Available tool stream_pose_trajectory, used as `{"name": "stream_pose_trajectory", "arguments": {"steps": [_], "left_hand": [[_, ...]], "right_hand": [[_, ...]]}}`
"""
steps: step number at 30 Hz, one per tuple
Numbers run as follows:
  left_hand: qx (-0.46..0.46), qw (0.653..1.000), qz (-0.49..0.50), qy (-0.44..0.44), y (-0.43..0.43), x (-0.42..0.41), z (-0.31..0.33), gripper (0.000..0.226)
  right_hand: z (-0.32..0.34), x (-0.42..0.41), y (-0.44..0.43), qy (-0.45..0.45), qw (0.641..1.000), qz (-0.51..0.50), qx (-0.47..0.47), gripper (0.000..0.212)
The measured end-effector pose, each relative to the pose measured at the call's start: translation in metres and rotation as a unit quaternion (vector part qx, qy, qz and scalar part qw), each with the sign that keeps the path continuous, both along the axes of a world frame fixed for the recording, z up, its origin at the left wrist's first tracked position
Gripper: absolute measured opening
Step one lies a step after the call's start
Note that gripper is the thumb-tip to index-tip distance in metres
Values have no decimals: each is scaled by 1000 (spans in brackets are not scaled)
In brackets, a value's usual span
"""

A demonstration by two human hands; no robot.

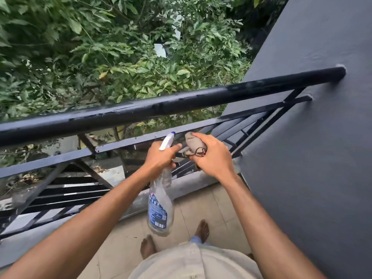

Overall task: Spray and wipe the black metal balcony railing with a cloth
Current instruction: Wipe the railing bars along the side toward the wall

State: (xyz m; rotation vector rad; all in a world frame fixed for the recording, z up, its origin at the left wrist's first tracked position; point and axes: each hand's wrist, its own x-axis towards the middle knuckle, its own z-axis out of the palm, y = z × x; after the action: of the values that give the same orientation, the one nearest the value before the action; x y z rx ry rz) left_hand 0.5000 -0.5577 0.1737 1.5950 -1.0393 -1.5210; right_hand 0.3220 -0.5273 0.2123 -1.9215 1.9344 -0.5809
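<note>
Presently both hands sit just below the top rail (181, 101) of the black railing, on the balcony side: left hand (161, 158) grasps the neck of the spray bottle (160, 206), nozzle aimed up toward the rail; right hand (209, 156) is clenched round a bunched cloth (194, 142), close beside the nozzle. Risk, as I judge it: a squeeze now could hit cloth or drift past the rail into the foliage (120, 57) beyond. A loosened grip near the rail's open bars could lose the cloth over the edge.
</note>
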Motion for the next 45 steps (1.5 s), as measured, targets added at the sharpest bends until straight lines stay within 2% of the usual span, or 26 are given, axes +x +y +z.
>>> {"name": "stream_pose_trajectory", "arguments": {"steps": [3,8,13,17,19,26,31,35,40,45], "left_hand": [[13,999,-17,46,-3,-15,0,32],[-11,1000,-5,1,-8,-35,-1,32],[-6,999,-25,37,-15,-60,3,41],[-49,997,-46,-38,-20,-83,2,36],[-58,996,-48,-45,-23,-92,3,37],[-26,999,-42,24,-38,-132,4,51],[-23,1000,4,12,-45,-166,4,32],[-27,999,-23,17,-48,-185,9,37],[-18,999,-23,-12,-55,-206,10,30],[-5,998,-66,10,-65,-230,14,33]], "right_hand": [[-5,-15,-3,-6,1000,-12,-5,70],[-15,-39,-9,-20,999,-36,-20,70],[-20,-64,-16,-42,997,-62,-21,70],[-25,-86,-23,-59,996,-63,-22,73],[-28,-95,-24,-61,996,-59,-28,73],[-28,-137,-35,-67,997,-32,-20,65],[-31,-170,-39,-63,998,-15,-5,66],[-36,-185,-38,-83,996,-13,-6,65],[-36,-204,-38,-99,994,-38,-15,66],[-31,-219,-42,-113,991,-73,-19,66]]}}
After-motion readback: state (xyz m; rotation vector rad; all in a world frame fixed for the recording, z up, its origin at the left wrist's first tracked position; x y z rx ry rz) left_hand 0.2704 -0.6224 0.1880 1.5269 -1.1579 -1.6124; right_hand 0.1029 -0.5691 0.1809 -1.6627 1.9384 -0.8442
